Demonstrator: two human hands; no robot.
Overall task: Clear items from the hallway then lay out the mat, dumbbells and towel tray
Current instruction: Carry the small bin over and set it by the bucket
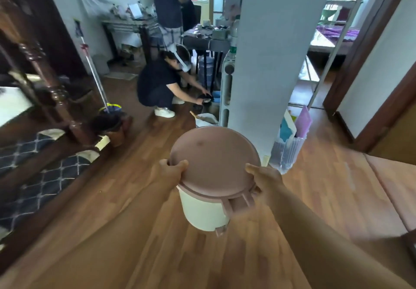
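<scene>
Wooden floor (135, 210) running through a hallway, with a white wall end (270, 63) sticking out in the middle. A mop (94, 70) is leaning in its bucket (110, 124) by the left edge of the floor, and another person (157, 81) is crouching further back. The pedal bin (211, 160) is hanging in the air over the middle of the floor, long axis pretty much vertical, pink lid up, hinge tab pointing back at the wearer. Left hand (173, 169) and right hand (265, 176) are gripping opposite sides of the lid rim, thumbs on top.

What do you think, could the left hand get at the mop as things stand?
Probably not: the left hand and right hand both grip the bin by its lid rim, and the mop stands far off by the bucket.
</scene>
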